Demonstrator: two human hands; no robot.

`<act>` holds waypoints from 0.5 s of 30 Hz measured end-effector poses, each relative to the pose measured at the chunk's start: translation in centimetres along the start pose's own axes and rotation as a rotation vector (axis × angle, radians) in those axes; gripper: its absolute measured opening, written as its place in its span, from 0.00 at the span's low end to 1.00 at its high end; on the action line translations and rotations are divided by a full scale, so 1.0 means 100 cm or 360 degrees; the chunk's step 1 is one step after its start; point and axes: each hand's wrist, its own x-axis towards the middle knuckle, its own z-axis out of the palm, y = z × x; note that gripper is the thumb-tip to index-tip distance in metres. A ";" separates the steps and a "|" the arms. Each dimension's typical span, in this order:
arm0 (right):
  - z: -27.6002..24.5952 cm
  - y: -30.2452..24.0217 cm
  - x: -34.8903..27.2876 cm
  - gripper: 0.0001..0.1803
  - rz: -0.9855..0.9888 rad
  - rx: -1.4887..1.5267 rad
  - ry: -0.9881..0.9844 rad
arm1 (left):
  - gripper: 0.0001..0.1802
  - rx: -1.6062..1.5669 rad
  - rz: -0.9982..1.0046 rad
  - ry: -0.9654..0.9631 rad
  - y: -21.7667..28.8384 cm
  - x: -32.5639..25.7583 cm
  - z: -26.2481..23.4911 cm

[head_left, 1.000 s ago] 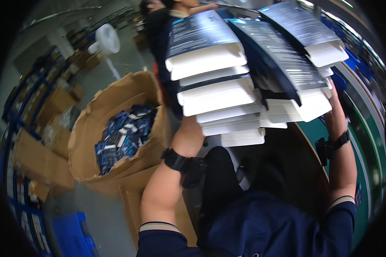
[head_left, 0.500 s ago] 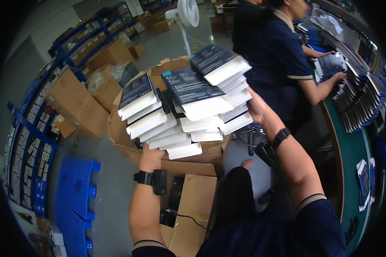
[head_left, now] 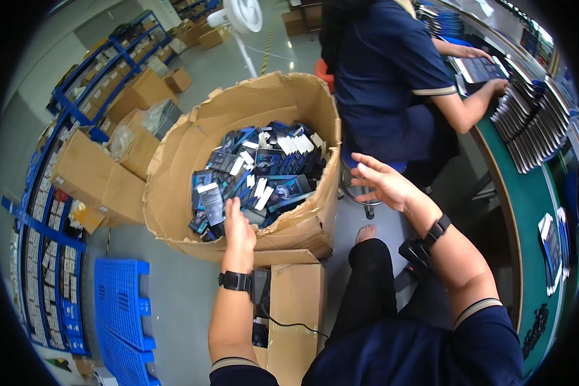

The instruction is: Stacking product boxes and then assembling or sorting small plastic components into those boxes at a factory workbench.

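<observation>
Two bare hands stand well apart, with clock directions read from the middle of the big cardboard bin point(head_left: 273, 96). The left hand point(head_left: 240, 235), at 6 o'clock, has its fingers extended and palm turned inward; its fingertips overlap the bin's near rim, though contact cannot be told. The right hand point(head_left: 386, 183), just past 3 o'clock, hangs outside the bin with fingers spread and palm facing it. Neither grips anything.

Inside the bin, dark-blue printed flat boxes point(head_left: 286, 190) lie in a jumbled heap, several showing white ends; one is just beside the left fingertips. The bin's rim is torn and wavy.

Between 5 and 6 o'clock, a smaller carton point(head_left: 296, 315) has a black cable point(head_left: 293, 323) across its flap. A stool point(head_left: 368, 209) stands near the bin, past 3 o'clock.

At 2 o'clock, a navy-shirted co-worker point(head_left: 383, 77) holds a flat dark-faced package point(head_left: 479, 69) in both hands over a green workbench point(head_left: 527, 206), beside a row of upright flat packages point(head_left: 534, 122).

Farther out are a white fan point(head_left: 243, 14) at 12, blue shelving point(head_left: 51, 229) from 8 to 11, and a blue plastic pallet point(head_left: 119, 302) between 7 and 8.
</observation>
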 end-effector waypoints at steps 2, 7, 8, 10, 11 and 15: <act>-0.023 0.002 -0.032 0.40 -0.0009 -0.0072 0.0061 | 0.35 -0.0089 0.0174 0.0078 0.009 -0.019 0.037; -0.074 0.005 -0.136 0.32 -0.0101 -0.0122 0.0403 | 0.33 -0.0108 0.0474 -0.0273 0.002 -0.048 0.125; -0.079 0.003 -0.161 0.31 -0.0145 -0.0096 0.0440 | 0.33 -0.0014 0.0585 -0.0378 -0.004 -0.046 0.134; -0.099 0.005 -0.212 0.29 -0.0218 -0.0092 0.0531 | 0.34 0.0234 0.0756 -0.0538 -0.012 -0.073 0.177; -0.113 0.008 -0.239 0.29 -0.0274 -0.0121 0.0563 | 0.33 0.0204 0.0729 -0.0630 -0.014 -0.098 0.203; -0.136 0.004 -0.365 0.28 -0.0504 -0.0211 0.0840 | 0.34 0.0153 0.0631 -0.1092 -0.037 -0.201 0.291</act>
